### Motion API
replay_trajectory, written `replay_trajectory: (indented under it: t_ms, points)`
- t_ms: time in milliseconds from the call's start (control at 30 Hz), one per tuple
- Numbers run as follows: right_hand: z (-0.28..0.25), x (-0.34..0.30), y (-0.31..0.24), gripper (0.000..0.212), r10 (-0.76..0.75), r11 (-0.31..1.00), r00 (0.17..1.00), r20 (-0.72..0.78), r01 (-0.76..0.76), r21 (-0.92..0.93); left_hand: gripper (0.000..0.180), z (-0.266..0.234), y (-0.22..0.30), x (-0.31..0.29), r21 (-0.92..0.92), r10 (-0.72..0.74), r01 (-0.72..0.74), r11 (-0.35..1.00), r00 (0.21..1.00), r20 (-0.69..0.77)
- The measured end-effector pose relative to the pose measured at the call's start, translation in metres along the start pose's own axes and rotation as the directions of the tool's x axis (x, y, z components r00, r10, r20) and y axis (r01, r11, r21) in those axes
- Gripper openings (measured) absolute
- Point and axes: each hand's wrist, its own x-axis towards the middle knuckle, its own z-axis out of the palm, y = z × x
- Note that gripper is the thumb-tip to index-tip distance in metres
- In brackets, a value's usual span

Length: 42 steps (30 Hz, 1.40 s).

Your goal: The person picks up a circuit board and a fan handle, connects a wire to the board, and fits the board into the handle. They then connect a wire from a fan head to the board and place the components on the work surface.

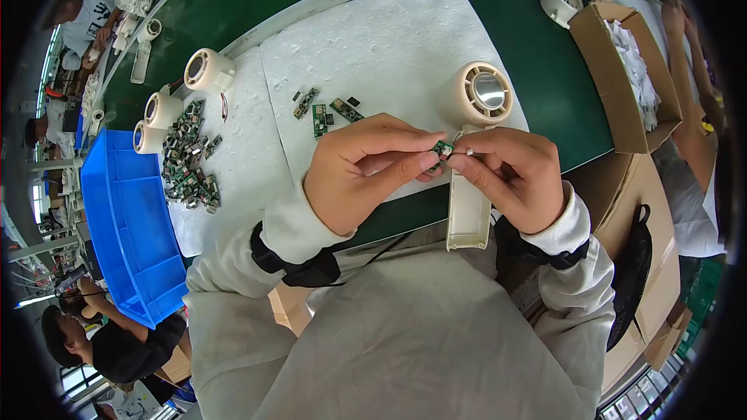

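My left hand (354,167) pinches a small green circuit board (443,148) between thumb and fingertips. Close against it, my right hand (517,175) is closed at the fingertips on a small white plug (468,152), seemingly on a thin wire. Whether plug and board are joined I cannot tell. Beneath my right hand lies a cream plastic housing, its round slotted head (484,93) on the white foam sheet and its hollow handle (469,214) pointing toward me past the table edge. Several loose circuit boards (320,120) lie beyond my left hand.
A heap of circuit boards (187,159) sits on the left foam, beside more cream housings (208,70) and a blue bin (128,225). At right stands a cardboard box (622,78) holding white pieces. Other people sit at left and right.
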Motion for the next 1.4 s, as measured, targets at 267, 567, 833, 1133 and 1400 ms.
replay_trajectory:
  t_ms: [267,567,833,1133,1400]
  points:
    - [0.003,-0.002,-0.004,0.014,0.112,0.980,0.992,-0.050,-0.103,0.169,0.028,-0.005,-0.004,0.002,-0.270,-0.120,0.139,0.953,0.989,0.087]
    - [0.002,-0.007,-0.005,0.014,0.124,0.981,0.991,-0.050,-0.115,0.155,0.025,0.004,-0.005,-0.001,-0.155,-0.026,0.035,0.987,0.998,0.064]
    - [0.001,-0.003,-0.005,0.018,0.056,0.998,0.995,-0.083,-0.054,0.022,0.025,0.007,-0.006,0.002,-0.129,-0.090,0.080,0.988,0.993,-0.074]
    - [0.001,-0.003,-0.003,0.025,-0.077,0.995,0.997,-0.002,0.077,-0.061,0.025,0.007,-0.001,0.003,-0.143,-0.165,0.154,0.978,0.984,-0.073]
    - [0.000,-0.004,-0.005,0.018,-0.019,0.999,1.000,0.004,0.019,-0.047,0.024,0.005,-0.004,0.001,-0.131,-0.171,0.161,0.978,0.983,-0.068]
